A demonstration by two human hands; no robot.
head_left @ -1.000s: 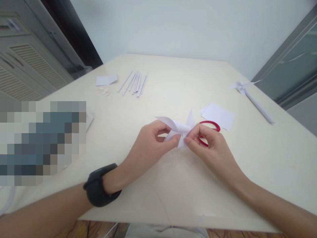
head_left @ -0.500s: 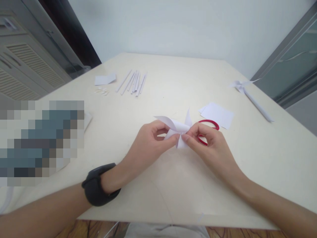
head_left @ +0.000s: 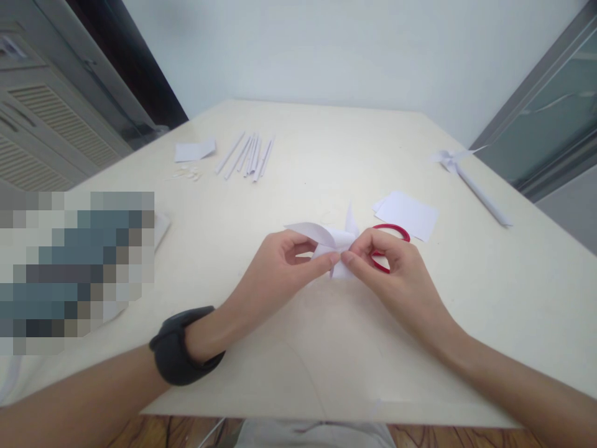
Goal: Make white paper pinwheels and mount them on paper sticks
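Between both hands is a white paper pinwheel [head_left: 342, 238] with curled blades, held just above the table. My left hand [head_left: 298, 264] pinches it from the left, thumb pressed near its centre. From the other side my right hand [head_left: 385, 258] grips it with thumb and forefinger at the middle, the two thumbs almost touching. What lies under the fingertips is hidden. Red-handled scissors [head_left: 396, 230] rest behind my right hand, their blades out of sight. White paper sheets [head_left: 408, 214] lie just beyond them.
Several rolled paper sticks [head_left: 252, 155] lie at the back left, near folded paper [head_left: 194, 150] and small pale bits [head_left: 189, 173]. At the right edge sits another pinwheel [head_left: 450, 160] on a thick paper stick [head_left: 485, 196]. A pixelated patch covers the left side of the table [head_left: 298, 348].
The view has shifted slightly. Both hands keep their pinch on the pinwheel, whose left blade now reaches a little further left; my left thumb has moved slightly closer to the right one.
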